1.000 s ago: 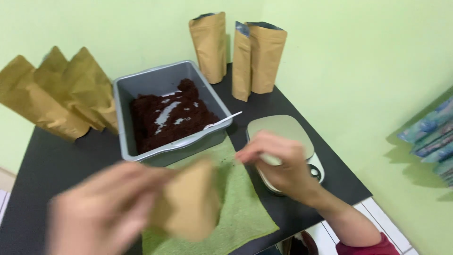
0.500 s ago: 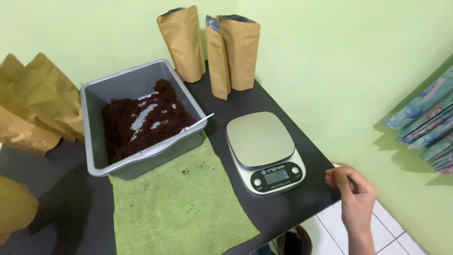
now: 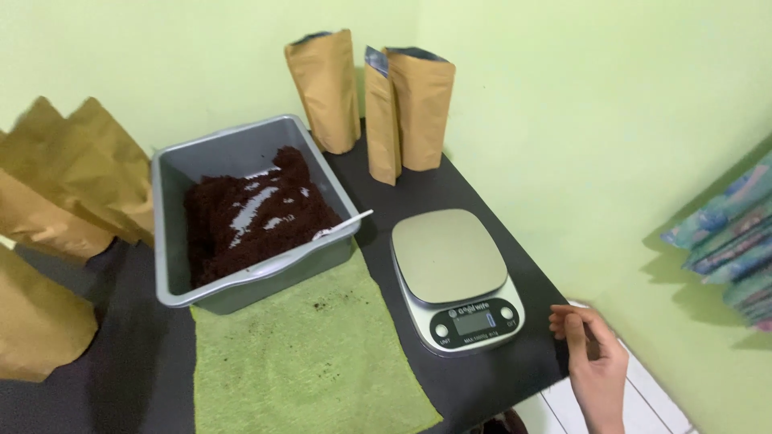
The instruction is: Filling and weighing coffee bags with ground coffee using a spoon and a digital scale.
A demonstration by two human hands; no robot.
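My right hand point(image 3: 593, 362) hovers at the table's right front corner, just right of the digital kitchen scale point(image 3: 456, 277). Its fingers are loosely curled and hold nothing. The scale's steel platform is bare. A grey tub point(image 3: 232, 157) of dark brown grounds stands left of the scale, with a white spoon handle point(image 3: 344, 227) resting on its rim. A green cloth point(image 3: 305, 354) lies in front of the tub. My left hand is out of sight. A brown paper pouch point(image 3: 36, 321) fills the lower left edge, and what holds it is hidden.
Three upright brown pouches point(image 3: 368, 100) stand at the back of the black table point(image 3: 474, 185) against the green wall. More brown pouches point(image 3: 72, 185) lean at the far left. Stacked colourful packets point(image 3: 728, 241) sit at the right edge. White floor tiles show beyond the table corner.
My right hand drew back from the scale to the table's right corner. The brown pouch moved from the centre of view to the lower left edge.
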